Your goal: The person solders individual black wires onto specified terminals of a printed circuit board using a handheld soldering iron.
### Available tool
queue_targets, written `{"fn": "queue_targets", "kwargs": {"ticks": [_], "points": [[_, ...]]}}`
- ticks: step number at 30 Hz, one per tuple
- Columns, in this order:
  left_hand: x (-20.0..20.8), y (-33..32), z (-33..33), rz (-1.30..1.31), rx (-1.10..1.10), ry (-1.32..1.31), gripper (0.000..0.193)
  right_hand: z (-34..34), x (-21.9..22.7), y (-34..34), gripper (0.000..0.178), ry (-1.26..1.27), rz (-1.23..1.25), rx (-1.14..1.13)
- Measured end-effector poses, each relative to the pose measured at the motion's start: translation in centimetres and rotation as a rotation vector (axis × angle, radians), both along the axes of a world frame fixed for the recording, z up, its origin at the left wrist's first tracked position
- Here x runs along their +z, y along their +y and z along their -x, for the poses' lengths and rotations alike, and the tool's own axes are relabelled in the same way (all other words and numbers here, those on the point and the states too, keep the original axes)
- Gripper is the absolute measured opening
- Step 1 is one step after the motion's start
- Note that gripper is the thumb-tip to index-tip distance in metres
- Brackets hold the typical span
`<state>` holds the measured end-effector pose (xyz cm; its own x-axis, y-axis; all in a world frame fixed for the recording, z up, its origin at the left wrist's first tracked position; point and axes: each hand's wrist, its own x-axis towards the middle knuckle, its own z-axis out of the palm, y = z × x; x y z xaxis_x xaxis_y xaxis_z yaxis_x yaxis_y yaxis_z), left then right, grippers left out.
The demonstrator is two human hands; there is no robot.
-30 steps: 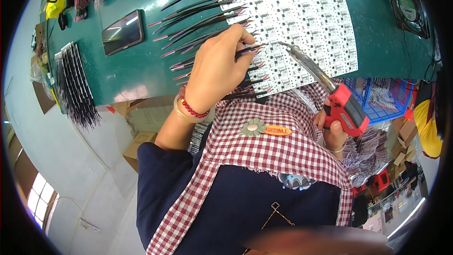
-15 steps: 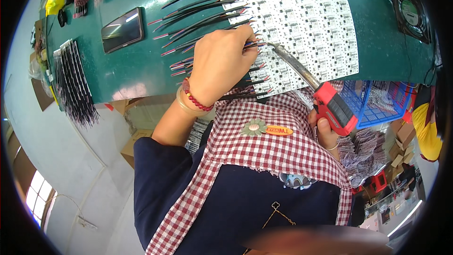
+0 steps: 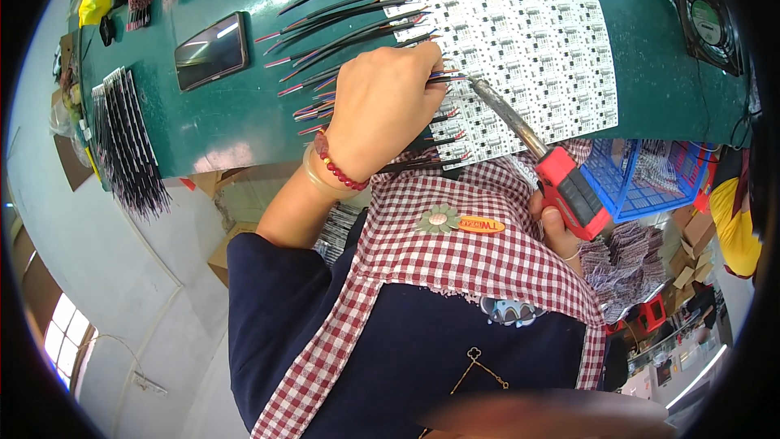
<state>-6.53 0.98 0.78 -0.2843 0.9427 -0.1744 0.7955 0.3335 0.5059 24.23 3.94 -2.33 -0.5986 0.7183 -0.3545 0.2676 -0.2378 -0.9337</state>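
I'm wearing a navy-blue cloth top with a loose short sleeve at lower left. Over it I'm wearing a burgundy-and-white checked apron, which is bearing a grey-green flower badge and an orange-yellow oval patch. Round red beads and a pale smooth bangle are circling my left hand's wrist. A fine gold-coloured chain is showing at lower centre.

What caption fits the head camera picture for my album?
Left hand holds a thin cable, right hand a red-handled soldering iron, at a white circuit-board sheet.
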Motion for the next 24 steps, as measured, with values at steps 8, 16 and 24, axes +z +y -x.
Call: {"fn": "queue_targets", "kwargs": {"ticks": [8, 16, 24], "points": [[0.1, 0.1, 0.0, 0.042, -0.013, 0.031, 0.009, -0.8, -0.8, -0.5, 0.035, -0.078, -0.135, 0.049], [0.1, 0.1, -0.1, 0.050, -0.016, 0.045, 0.009, -0.9, -0.5, -0.4, 0.034, 0.038, 0.056, -0.025], [0.0, 0.0, 0.0, 0.037, -0.010, 0.034, 0.009, -0.9, -0.8, -0.1, 0.032, -0.048, -0.014, 0.039]]}}
